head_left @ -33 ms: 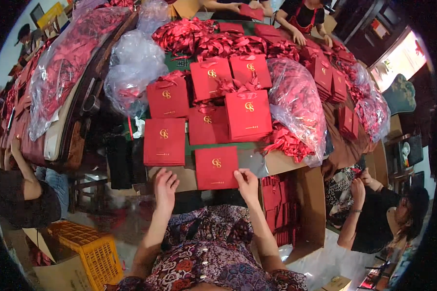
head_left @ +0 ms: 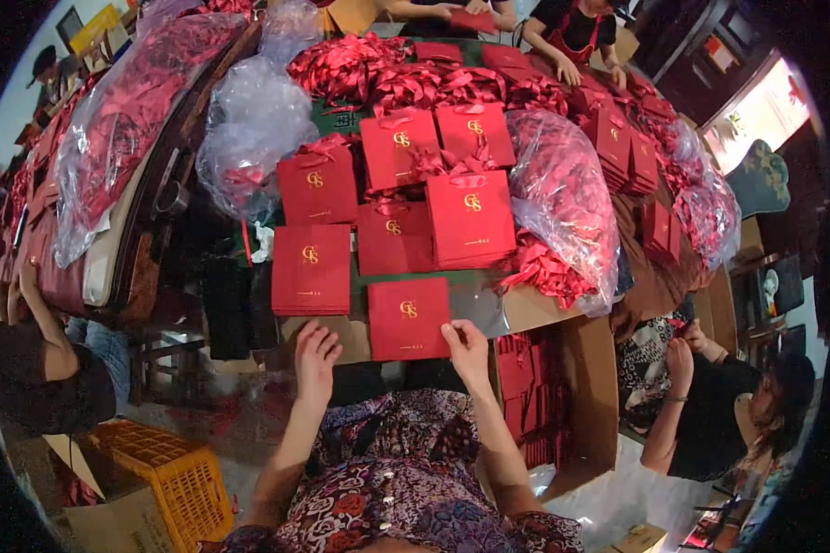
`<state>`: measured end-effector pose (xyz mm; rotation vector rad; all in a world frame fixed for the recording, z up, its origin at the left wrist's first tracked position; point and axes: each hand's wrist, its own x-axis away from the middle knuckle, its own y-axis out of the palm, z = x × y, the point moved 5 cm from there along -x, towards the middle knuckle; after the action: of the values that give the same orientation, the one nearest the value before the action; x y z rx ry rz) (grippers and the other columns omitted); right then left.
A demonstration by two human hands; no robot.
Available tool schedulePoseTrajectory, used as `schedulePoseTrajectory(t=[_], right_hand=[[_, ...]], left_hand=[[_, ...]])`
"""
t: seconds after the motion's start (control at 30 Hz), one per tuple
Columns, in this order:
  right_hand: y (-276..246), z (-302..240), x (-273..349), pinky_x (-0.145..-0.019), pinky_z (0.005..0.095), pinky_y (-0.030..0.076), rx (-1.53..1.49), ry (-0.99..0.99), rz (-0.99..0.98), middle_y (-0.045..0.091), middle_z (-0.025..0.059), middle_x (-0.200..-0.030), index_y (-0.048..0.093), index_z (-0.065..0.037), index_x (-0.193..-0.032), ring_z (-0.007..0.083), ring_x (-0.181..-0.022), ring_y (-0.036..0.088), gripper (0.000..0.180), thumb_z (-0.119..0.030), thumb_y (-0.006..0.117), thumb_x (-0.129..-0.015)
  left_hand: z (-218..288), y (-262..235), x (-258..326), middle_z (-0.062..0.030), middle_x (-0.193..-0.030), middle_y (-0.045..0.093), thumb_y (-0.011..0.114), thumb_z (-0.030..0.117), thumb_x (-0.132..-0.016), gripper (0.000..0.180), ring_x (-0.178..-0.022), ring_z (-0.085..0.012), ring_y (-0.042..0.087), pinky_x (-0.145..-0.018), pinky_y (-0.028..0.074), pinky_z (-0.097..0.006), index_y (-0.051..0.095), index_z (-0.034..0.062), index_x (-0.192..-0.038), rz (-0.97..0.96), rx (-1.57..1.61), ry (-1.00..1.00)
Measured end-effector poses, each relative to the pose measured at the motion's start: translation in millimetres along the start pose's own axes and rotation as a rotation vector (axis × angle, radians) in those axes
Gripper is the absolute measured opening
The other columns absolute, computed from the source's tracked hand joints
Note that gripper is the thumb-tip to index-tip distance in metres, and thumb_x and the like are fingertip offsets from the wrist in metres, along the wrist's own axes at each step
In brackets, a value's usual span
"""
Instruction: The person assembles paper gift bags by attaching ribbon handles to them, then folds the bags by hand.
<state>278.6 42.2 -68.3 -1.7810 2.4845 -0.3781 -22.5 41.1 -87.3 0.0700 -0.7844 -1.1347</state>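
Note:
A flat red paper bag [head_left: 409,318] with a gold emblem lies at the table's near edge. My right hand [head_left: 466,352] pinches its right edge between thumb and fingers. Just below a stack of similar red bags [head_left: 311,269], my left hand [head_left: 316,355] rests at the table edge with its fingers loosely apart, holding nothing. Beyond, more flat red bags [head_left: 395,238] lie in rows; a thicker stack [head_left: 471,217] has red ribbon handles at its top.
Clear plastic sacks of red ribbon [head_left: 567,198] flank the bags. Below the table at right, a cardboard box [head_left: 588,396] holds red bags. A yellow crate [head_left: 186,484] stands at lower left. Co-workers sit around, one [head_left: 710,405] close on the right.

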Motion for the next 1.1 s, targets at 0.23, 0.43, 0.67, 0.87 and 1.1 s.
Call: schedulePoseTrajectory(t=[0.23, 0.43, 0.67, 0.87, 1.1], right_hand=[[-6.6, -48.4, 10.3, -0.065, 0.0395, 0.051, 0.449, -0.289, 0.082, 0.064, 0.0175, -0.083, 0.066, -0.003, -0.097, 0.0344, -0.074, 0.064, 0.016, -0.016, 0.068, -0.089], [-48.4, -54.1, -11.3, -0.073, 0.0403, 0.049, 0.63, -0.459, 0.368, 0.056, 0.013, -0.091, 0.067, -0.009, -0.101, 0.032, -0.086, 0.058, 0.019, -0.001, 0.065, -0.084], [-63.4, -51.2, -59.9, -0.075, 0.0423, 0.049, 0.871, -0.636, 0.425, 0.053, 0.0113, -0.094, 0.069, -0.012, -0.105, 0.0312, -0.089, 0.056, 0.025, -0.002, 0.065, -0.083], [-63.6, -58.8, -47.4, -0.069, 0.0407, 0.047, 0.818, -0.73, 0.371, 0.055, 0.0097, -0.093, 0.067, -0.01, -0.096, 0.0306, -0.083, 0.055, 0.018, -0.003, 0.07, -0.08], [-30.4, -78.5, -2.8, -0.087, 0.0397, 0.044, 0.759, -0.777, 0.203, 0.061, 0.0056, -0.104, 0.067, -0.012, -0.097, 0.0287, -0.103, 0.057, 0.019, -0.007, 0.071, -0.079]], left_hand=[[-14.2, 22.8, 20.9, -0.003, -0.11, 0.059, 0.057, 0.015, -0.099, 0.025, -0.096, -0.013, 0.06, -0.082, 0.053, -0.03, 0.056, 0.0054, -0.123, -0.198, -0.312, 0.135], [-19.2, 38.6, 25.1, -0.0028, -0.105, 0.061, 0.055, 0.007, -0.098, 0.023, -0.096, -0.0104, 0.058, -0.083, 0.05, -0.027, 0.056, 0.0043, -0.121, -0.313, -0.546, 0.284], [-19.7, 50.4, 32.3, -0.0015, -0.095, 0.06, 0.057, 0.01, -0.098, 0.018, -0.083, -0.0083, 0.056, -0.07, 0.047, -0.025, 0.061, 0.0048, -0.115, -0.349, -0.729, 0.401], [-13.4, 47.3, 32.7, -0.0068, -0.102, 0.058, 0.055, 0.011, -0.099, 0.019, -0.089, -0.0155, 0.059, -0.076, 0.049, -0.032, 0.06, 0.0042, -0.116, -0.365, -0.791, 0.482], [-5.0, 99.5, 46.4, -0.0071, -0.104, 0.067, 0.066, 0.011, -0.092, 0.024, -0.093, -0.012, 0.064, -0.077, 0.052, -0.027, 0.064, 0.0028, -0.114, -0.47, -0.728, 0.416]])
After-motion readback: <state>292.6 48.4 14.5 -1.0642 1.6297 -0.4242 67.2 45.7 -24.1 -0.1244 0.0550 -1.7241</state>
